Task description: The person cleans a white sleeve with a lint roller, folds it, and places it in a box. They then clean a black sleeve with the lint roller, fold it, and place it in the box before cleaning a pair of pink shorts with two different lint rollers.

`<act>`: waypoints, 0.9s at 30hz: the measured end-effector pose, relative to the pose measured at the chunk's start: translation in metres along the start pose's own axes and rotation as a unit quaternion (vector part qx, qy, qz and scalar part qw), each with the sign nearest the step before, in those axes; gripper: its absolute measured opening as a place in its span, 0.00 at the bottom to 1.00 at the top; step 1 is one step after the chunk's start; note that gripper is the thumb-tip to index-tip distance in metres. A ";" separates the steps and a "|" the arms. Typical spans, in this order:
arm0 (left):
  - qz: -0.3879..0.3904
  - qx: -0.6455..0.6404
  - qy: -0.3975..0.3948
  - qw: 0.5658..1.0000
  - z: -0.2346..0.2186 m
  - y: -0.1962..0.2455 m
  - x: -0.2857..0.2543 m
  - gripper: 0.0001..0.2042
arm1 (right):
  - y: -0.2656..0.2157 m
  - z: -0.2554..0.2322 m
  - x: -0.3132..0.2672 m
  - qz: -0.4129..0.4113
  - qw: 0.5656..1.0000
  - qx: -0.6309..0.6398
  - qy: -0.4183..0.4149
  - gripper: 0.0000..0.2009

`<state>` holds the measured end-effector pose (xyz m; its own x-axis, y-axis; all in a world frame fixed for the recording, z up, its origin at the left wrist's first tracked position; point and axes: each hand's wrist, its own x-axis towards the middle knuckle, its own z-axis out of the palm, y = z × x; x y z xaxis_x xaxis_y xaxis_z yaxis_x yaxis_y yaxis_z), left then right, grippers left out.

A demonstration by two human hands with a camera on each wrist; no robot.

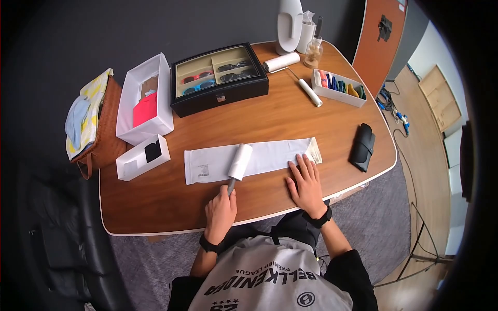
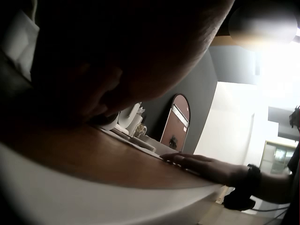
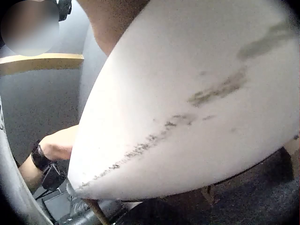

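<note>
In the head view, my left hand grips the grey handle of a lint roller. Its white roll lies slantwise across a long, pale grey strip of cloth, which has small print near its left end and a cream patch at its right end. My right hand rests palm down with fingers spread, fingertips on the strip near that patch. In the left wrist view, the dark left hand fills the top, and the right hand lies flat beyond. The right wrist view mostly shows the pale table underside, hiding the right hand's fingers.
Behind the strip stand a black sunglasses case, a white bin and a small white box. Farther back are a second roller and a box of rolled cloths. A black pouch lies at right.
</note>
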<state>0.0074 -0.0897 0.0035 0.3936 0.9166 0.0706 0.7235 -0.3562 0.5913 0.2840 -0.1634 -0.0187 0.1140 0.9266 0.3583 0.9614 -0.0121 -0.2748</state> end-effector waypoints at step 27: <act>-0.162 0.169 0.046 0.971 -0.020 -0.014 -0.056 0.14 | -0.002 0.003 -0.002 0.056 0.997 -0.012 0.048 0.20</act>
<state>-0.0358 -0.1320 0.0076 0.0739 0.9973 0.0057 0.9515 -0.0722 0.2989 0.2807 -0.1641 -0.0213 0.2439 0.8782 0.4114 0.9466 -0.1234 -0.2978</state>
